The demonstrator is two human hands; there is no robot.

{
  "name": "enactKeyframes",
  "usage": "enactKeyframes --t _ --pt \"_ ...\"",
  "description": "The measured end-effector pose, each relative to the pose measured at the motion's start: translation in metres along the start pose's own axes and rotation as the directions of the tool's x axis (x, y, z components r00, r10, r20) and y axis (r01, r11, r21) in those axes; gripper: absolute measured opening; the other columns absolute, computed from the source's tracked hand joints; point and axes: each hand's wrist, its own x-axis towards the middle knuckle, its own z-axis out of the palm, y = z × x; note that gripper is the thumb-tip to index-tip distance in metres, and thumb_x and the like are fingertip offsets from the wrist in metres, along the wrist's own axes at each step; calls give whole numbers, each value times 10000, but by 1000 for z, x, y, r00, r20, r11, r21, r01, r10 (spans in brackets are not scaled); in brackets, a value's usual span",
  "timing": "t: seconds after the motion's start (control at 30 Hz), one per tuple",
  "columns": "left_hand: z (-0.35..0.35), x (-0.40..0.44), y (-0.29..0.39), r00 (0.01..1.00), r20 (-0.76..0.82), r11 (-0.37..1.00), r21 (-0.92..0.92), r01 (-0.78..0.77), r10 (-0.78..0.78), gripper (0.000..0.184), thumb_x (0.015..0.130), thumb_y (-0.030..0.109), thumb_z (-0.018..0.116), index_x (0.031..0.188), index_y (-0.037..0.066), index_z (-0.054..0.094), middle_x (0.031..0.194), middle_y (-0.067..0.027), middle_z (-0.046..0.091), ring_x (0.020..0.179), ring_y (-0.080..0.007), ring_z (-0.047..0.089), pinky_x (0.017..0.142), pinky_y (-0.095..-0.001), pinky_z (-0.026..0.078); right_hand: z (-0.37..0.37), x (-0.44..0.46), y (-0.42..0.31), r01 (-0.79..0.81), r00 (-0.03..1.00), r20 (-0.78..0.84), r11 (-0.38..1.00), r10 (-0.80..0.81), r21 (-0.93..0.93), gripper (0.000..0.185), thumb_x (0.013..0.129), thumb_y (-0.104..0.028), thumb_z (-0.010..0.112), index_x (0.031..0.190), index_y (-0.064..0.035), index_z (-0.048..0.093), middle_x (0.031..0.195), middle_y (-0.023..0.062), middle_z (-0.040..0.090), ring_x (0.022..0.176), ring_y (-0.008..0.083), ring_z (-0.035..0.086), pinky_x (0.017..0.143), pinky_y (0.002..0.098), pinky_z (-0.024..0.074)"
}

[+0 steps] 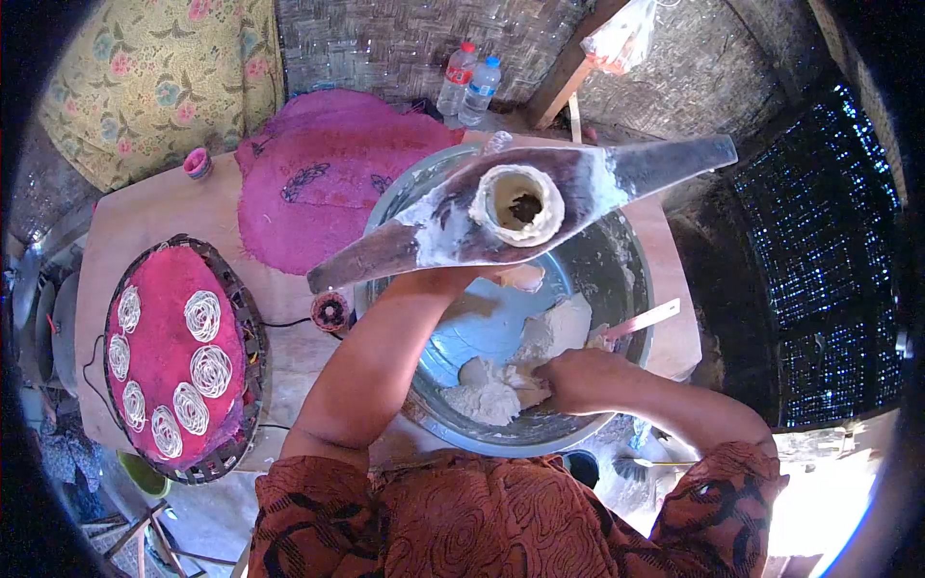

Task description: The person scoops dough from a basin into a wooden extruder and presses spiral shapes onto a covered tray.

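A long wooden hand press [617, 178] with a round, dough-rimmed hole in its middle is raised over a large grey-blue basin [631, 260]. White paste smears its wood. Beneath it, mostly hidden, my left hand [520, 277] grips it from below; only a few fingers show. In the basin's near right part, my right hand [586, 380] is closed on a lump of pale dough [520, 383], fingers curled into it. More dough [559, 326] lies just beyond that hand. A pale flat handle [646, 320] sticks out over the basin's right rim.
On the left, a round woven tray [252, 332] with pink cloth bears several coiled noodle nests [210, 371]. A pink cloth [318, 222] covers the table's back. Two water bottles [467, 87], a small pink cup [197, 163] and a dark round object [330, 311] stand around.
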Motion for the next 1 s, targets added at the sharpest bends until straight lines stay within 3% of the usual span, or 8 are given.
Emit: enactKeyframes --t 0.3,0.5,0.6,0.67,0.73,0.77,0.87,1.0 --pt "4 -1 6 998 21 997 37 -64 63 490 780 381 616 1180 128 490 1190 -102 516 1133 -281 461 989 -403 347 5 -19 -25 220 969 -92 969 -230 -110 337 753 -179 554 1044 -19 611 792 190 651 746 365 644 656 458 517" --pt "17 4 16 988 3 987 35 -155 155 433 773 362 623 1116 119 518 1117 -107 548 1070 -281 501 941 -397 392 -18 -115 -10 37 990 -132 989 -56 -142 332 795 -169 549 1118 -150 620 715 154 638 674 328 636 572 451 486" --pt "20 10 30 982 45 979 -100 -180 185 520 759 368 632 1187 106 493 1188 -127 529 1122 -283 486 976 -402 384 -29 -182 18 4 930 -364 994 -45 -113 283 832 -260 565 1095 -177 628 720 121 648 647 318 629 563 446 479" --pt "16 28 56 929 -99 920 -139 -368 357 363 625 224 722 901 73 542 869 -106 552 840 -278 553 734 -374 454 -40 -233 34 62 865 -498 998 -60 -11 234 846 -230 577 1045 -126 643 708 133 645 612 321 627 538 424 473" --pt "-2 44 86 883 -76 882 -58 -467 463 308 614 199 719 840 72 554 799 -102 543 773 -282 554 690 -368 453 -37 -274 55 242 726 -680 964 -102 114 210 861 -187 590 1007 -48 649 633 106 623 520 226 611 478 338 447" --pt "4 57 94 828 -225 840 -69 -539 513 286 597 192 722 804 80 558 766 -98 538 730 -281 548 646 -360 449 -42 -295 59 248 740 -671 945 -43 213 216 867 -177 593 993 -8 642 610 81 602 506 165 573 464 293 422" --pt "-34 81 147 732 -142 744 60 -665 666 453 566 344 747 883 66 582 898 -112 591 842 -302 573 727 -380 486 -38 -333 73 405 694 -715 780 77 477 265 891 -193 584 948 61 628 566 11 516 480 59 419 430 226 322" --pt "-76 84 211 731 64 715 164 -679 680 366 597 331 731 833 96 577 823 -83 569 770 -283 588 641 -376 479 -39 -346 63 287 574 -803 881 157 377 224 856 -158 613 933 51 638 568 16 538 507 96 479 456 247 359"
